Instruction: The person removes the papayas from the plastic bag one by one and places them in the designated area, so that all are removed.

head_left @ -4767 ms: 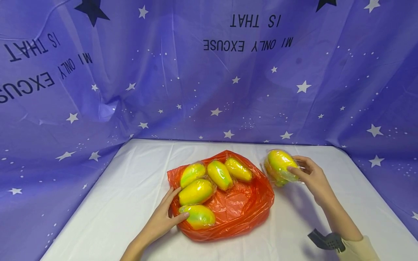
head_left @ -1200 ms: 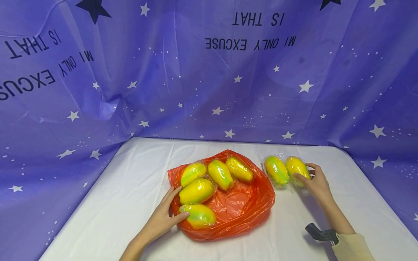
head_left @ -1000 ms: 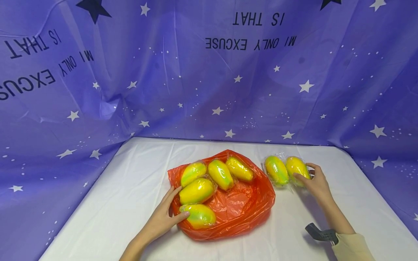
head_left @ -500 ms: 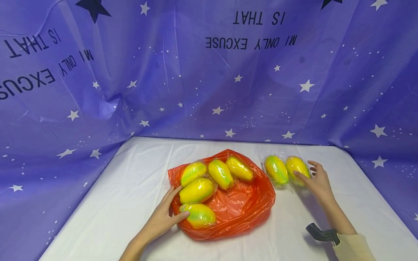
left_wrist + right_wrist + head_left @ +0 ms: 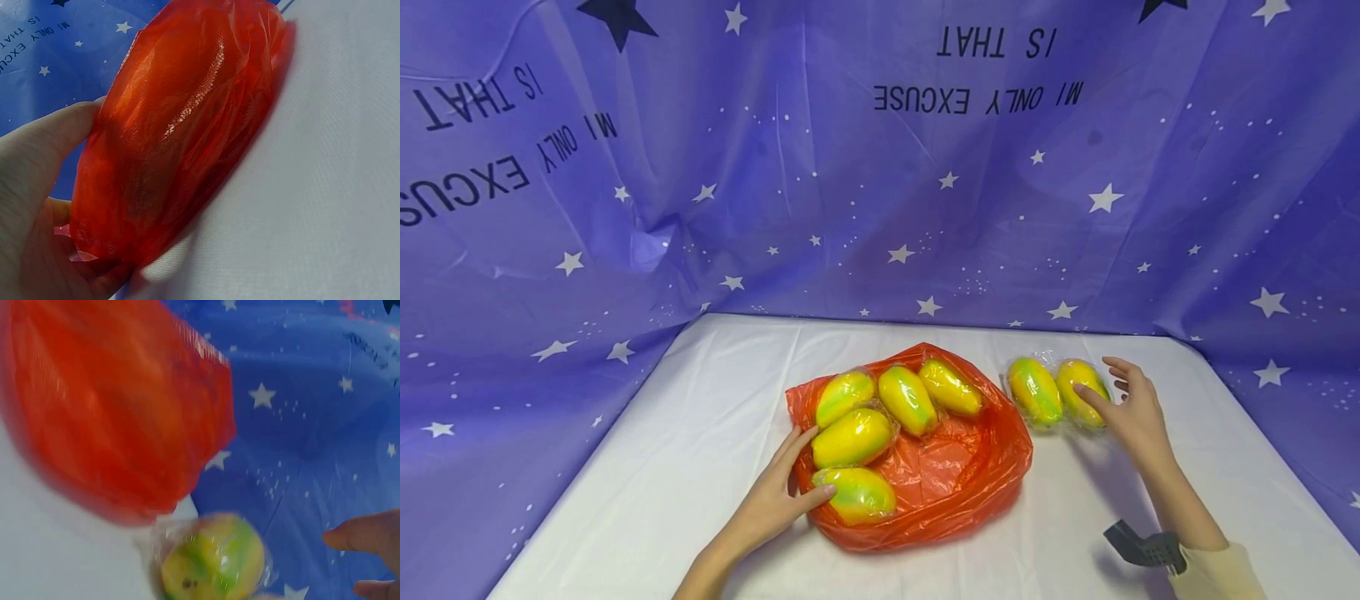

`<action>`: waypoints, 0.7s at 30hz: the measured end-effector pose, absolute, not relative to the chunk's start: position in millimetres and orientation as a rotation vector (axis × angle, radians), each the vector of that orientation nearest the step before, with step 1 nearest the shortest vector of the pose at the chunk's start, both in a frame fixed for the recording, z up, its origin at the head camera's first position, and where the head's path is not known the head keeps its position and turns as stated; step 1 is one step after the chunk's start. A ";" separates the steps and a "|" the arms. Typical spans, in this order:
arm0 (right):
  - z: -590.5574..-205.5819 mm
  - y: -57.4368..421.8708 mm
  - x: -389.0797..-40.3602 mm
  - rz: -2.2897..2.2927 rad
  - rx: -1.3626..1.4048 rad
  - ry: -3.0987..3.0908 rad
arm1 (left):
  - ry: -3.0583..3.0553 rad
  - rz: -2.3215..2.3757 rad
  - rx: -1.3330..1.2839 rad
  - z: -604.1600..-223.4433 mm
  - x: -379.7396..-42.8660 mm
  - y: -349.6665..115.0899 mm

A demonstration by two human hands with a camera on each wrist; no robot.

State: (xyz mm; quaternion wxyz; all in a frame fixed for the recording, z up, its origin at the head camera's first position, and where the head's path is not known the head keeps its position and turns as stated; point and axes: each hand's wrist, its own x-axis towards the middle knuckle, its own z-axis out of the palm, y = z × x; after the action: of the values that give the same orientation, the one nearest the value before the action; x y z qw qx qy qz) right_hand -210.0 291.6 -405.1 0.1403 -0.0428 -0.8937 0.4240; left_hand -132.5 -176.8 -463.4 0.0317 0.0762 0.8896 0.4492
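A red plastic bag [image 5: 925,521] lies spread wide on the white table, holding several yellow-green mangoes [image 5: 852,439] in clear wrap. My left hand [image 5: 767,504] grips the bag's left rim; in the left wrist view its thumb and fingers lie about the red plastic [image 5: 187,125]. To the right of the bag, two wrapped mangoes stand side by side, the left one [image 5: 1035,390] and the right one [image 5: 1081,392]. Over the right one's near side is my right hand [image 5: 1138,417], fingers spread and raised off it. The right wrist view shows a blurred wrapped mango [image 5: 215,559] beside the fingers.
The white-covered table [image 5: 662,467] stretches to both sides of the bag. A purple cloth [image 5: 850,208] with stars and lettering hangs behind and around it. On the right forearm sits a dark strap mount [image 5: 1142,546] at the sleeve.
The right hand has set a mango down beside the other one, then loosened its fingers and lifted slightly away from it. The left hand and bag have stayed put.
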 end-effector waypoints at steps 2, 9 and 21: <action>-400.1 286.2 -207.3 1.241 -0.075 -2.550 | 2.738 1.385 0.233 -463.6 -132.6 -176.8; -386.2 263.8 -199.1 1.303 0.037 -2.498 | 2.729 1.403 0.234 -463.9 -133.4 -177.0; -379.0 232.6 -191.5 1.389 0.270 -2.485 | 2.724 1.405 0.230 -463.1 -133.1 -177.0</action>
State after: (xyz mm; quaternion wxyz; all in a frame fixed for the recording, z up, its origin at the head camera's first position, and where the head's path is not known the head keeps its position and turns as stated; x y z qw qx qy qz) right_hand -191.5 232.6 -379.0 0.1407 0.0934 -0.8603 0.4809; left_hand -133.1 -177.0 -463.1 0.0341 0.0747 0.8858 0.4568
